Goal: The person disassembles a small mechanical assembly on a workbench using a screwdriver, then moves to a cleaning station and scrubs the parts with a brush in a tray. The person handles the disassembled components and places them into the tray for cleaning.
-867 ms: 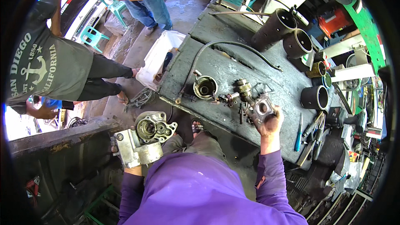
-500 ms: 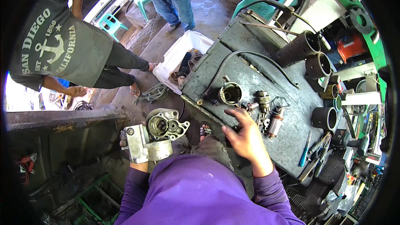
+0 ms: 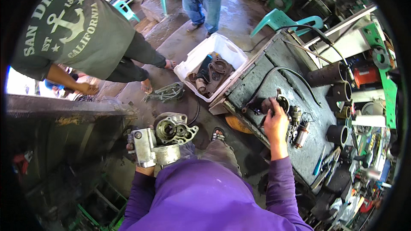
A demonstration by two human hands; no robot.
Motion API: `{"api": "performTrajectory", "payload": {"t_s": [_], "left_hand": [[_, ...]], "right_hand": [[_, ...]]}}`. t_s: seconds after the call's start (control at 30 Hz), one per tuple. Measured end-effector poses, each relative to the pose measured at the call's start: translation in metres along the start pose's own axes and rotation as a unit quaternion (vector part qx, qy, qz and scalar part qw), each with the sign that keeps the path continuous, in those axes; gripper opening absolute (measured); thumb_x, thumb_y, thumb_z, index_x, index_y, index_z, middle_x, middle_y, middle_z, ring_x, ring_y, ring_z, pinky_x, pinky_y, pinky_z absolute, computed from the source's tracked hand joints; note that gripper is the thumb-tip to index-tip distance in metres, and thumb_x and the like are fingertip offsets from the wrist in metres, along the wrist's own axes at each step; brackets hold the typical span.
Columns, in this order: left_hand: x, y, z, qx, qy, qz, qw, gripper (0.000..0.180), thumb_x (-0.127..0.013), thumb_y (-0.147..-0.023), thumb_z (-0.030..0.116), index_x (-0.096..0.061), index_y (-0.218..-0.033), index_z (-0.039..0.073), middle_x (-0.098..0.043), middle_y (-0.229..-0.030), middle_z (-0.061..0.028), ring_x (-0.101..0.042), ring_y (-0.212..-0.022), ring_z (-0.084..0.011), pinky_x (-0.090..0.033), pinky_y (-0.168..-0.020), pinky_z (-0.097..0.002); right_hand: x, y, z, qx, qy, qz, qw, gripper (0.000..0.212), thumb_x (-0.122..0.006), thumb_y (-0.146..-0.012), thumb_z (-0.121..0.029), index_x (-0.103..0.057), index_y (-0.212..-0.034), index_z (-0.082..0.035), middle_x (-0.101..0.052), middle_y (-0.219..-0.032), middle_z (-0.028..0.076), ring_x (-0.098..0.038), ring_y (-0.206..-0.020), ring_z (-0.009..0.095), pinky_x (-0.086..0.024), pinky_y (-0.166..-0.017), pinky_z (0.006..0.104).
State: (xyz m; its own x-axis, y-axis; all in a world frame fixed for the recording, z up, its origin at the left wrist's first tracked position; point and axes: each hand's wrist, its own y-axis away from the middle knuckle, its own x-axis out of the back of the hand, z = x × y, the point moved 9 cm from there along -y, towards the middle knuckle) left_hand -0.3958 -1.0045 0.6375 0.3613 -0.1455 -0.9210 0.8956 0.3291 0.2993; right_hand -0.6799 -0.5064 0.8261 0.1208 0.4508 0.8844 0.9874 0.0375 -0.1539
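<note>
Left hand [image 3: 129, 146] carries the cast-metal gear housing [image 3: 165, 139]; fingers wrap its outer left edge, spread about as wide as the block, the rest hidden underneath. Housing sits above the person's lap, apart from the desk [image 3: 295, 55], round bores facing up. Probably held from below because it looks heavy and lopsided; this also leaves the bores in plain sight and the other arm free.

Right hand [image 3: 277, 124] is over the desk's near edge, at the left side of the upright motor casing [image 3: 283, 102]. Fingers bent, partly closed; a dark patch at the tips could be a part or just grime, so can't tell if anything is gripped. Casing stands on end, likely so it won't roll.

Just right of that hand: pinion gear assembly [image 3: 296, 114] and armature [image 3: 303, 134], close together, presumably grouped to keep small pieces from straying. Blue-handled screwdriver [image 3: 319, 161] lies at the near right edge, seemingly for easy reach. Black pipe section [image 3: 337, 134] near it. Black hose [image 3: 286, 68] curves across behind the casing. White bin [image 3: 192, 62] beyond the desk's left edge contains dirty metal parts [image 3: 214, 72], probably to contain the mess.
</note>
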Motion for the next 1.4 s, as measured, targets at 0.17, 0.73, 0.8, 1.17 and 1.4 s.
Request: {"api": "performTrajectory", "payload": {"t_s": [0.17, 0.73, 0.8, 1.17, 1.4], "left_hand": [[0.034, -0.033, 0.052, 0.127, 0.482, 0.041, 0.866, 0.073, -0.079, -0.085, 0.043, -0.058, -0.144, 0.006, -0.052, -0.156, -0.0211, -0.048, -0.143, -0.0394, -0.029, -0.128, -0.0536], [-0.076, -0.118, 0.063, -0.001, -0.025, -0.097, 0.995, 0.075, -0.08, -0.08, 0.043, -0.06, -0.144, 0.008, -0.058, -0.151, -0.0171, -0.054, -0.14, -0.0375, -0.038, -0.124, -0.0509], [-0.086, -0.136, 0.053, -0.001, -0.013, -0.08, 0.997, 0.075, -0.08, -0.081, 0.043, -0.06, -0.145, 0.009, -0.058, -0.151, -0.0165, -0.053, -0.141, -0.037, -0.038, -0.124, -0.0512], [-0.096, -0.222, 0.053, 0.022, 0.176, -0.063, 0.982, 0.075, -0.077, -0.083, 0.044, -0.058, -0.148, 0.013, -0.058, -0.153, -0.0129, -0.053, -0.142, -0.0344, -0.04, -0.123, -0.053], [-0.106, -0.266, 0.06, -0.018, 0.02, 0.01, 1.0, 0.069, -0.075, -0.083, 0.048, -0.065, -0.142, 0.015, -0.055, -0.156, -0.016, -0.054, -0.143, -0.0362, -0.043, -0.119, -0.0595]], "right_hand": [[0.019, -0.035, 0.041, -0.117, -0.231, -0.012, 0.966, 0.047, -0.065, -0.093, 0.005, -0.065, -0.139, -0.002, -0.073, -0.129, 0.019, -0.072, -0.116, 0.026, -0.055, -0.1, 0.0358], [-0.023, -0.008, -0.134, -0.239, -0.508, -0.147, 0.814, 0.054, -0.066, -0.088, 0.008, -0.063, -0.142, -0.001, -0.072, -0.116, 0.007, -0.067, -0.1, 0.015, -0.054, -0.091, 0.0289], [-0.041, -0.03, -0.163, -0.175, -0.498, -0.185, 0.829, 0.049, -0.069, -0.091, 0.008, -0.066, -0.139, -0.001, -0.073, -0.117, 0.007, -0.066, -0.103, 0.015, -0.054, -0.094, 0.0306], [-0.101, -0.11, -0.222, -0.044, -0.399, -0.302, 0.865, 0.039, -0.066, -0.093, 0.005, -0.068, -0.132, 0.001, -0.074, -0.127, 0.018, -0.07, -0.118, 0.023, -0.052, -0.104, 0.0351], [-0.135, -0.154, -0.218, -0.01, -0.34, -0.267, 0.902, 0.039, -0.064, -0.091, 0.005, -0.07, -0.129, 0.001, -0.076, -0.119, 0.017, -0.07, -0.113, 0.021, -0.053, -0.101, 0.0349]]}}
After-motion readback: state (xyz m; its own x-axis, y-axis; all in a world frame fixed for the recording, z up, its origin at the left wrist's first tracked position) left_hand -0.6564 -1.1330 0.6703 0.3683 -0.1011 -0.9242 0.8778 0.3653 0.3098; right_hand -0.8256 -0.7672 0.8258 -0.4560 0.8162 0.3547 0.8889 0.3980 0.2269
